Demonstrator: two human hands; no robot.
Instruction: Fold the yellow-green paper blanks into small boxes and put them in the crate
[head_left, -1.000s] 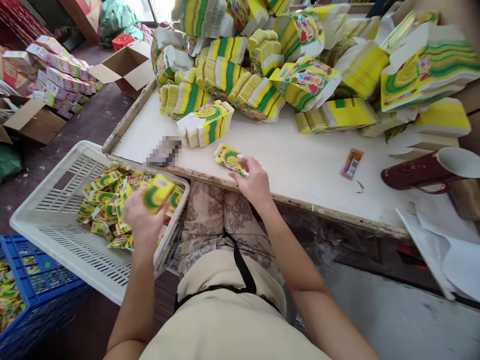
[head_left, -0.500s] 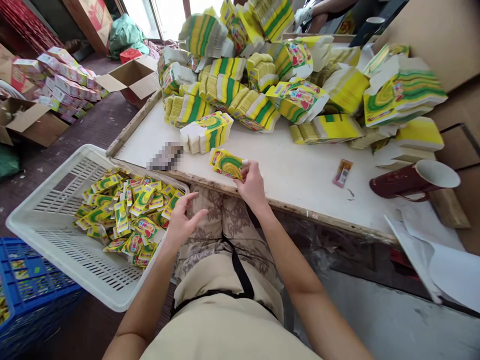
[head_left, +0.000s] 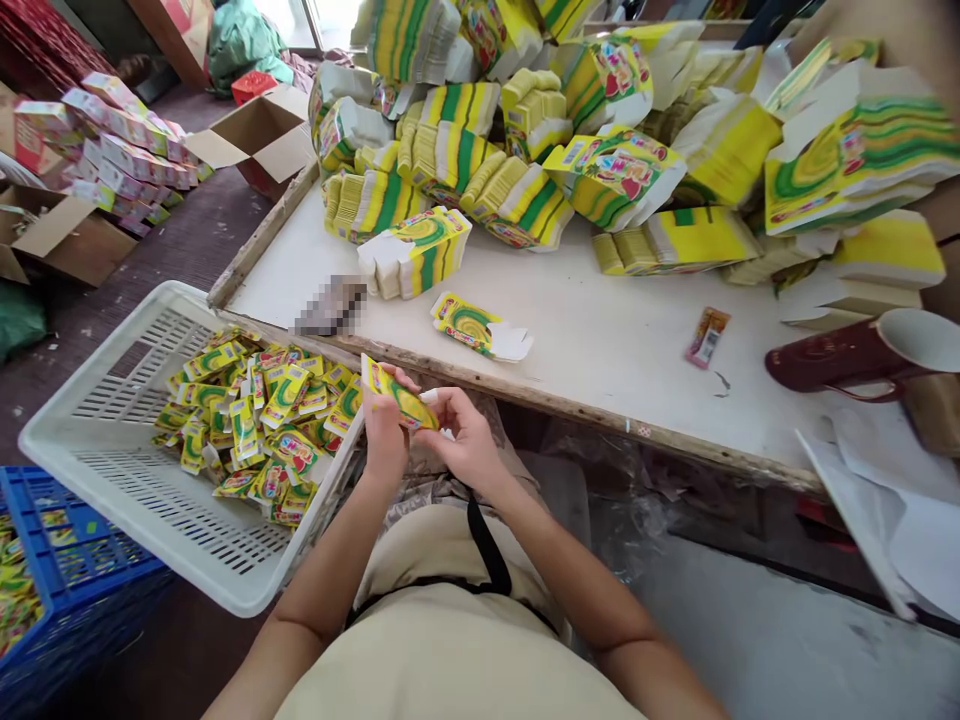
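Both my hands meet over my lap, just below the table edge. My left hand [head_left: 386, 440] and my right hand [head_left: 469, 440] are closed on one flat yellow-and-green carton [head_left: 397, 395], held tilted between them. A small pile of flat cartons [head_left: 480, 328] lies on the white table [head_left: 600, 330] just beyond my hands. To my left a white slotted basket [head_left: 120, 460] holds several folded yellow-green boxes [head_left: 262, 420].
Big stacks of flat yellow-green cartons [head_left: 525, 150] fill the back of the table. A maroon jug [head_left: 855, 355] lies at the right, a small sachet [head_left: 706, 337] near it. A blue crate [head_left: 52, 570] sits lower left; open cardboard boxes [head_left: 255, 135] stand on the floor.
My left hand dropped a folded box into the basket and came back. My right hand lifted one carton off the small pile and brought it down to my lap, where both hands now hold it.
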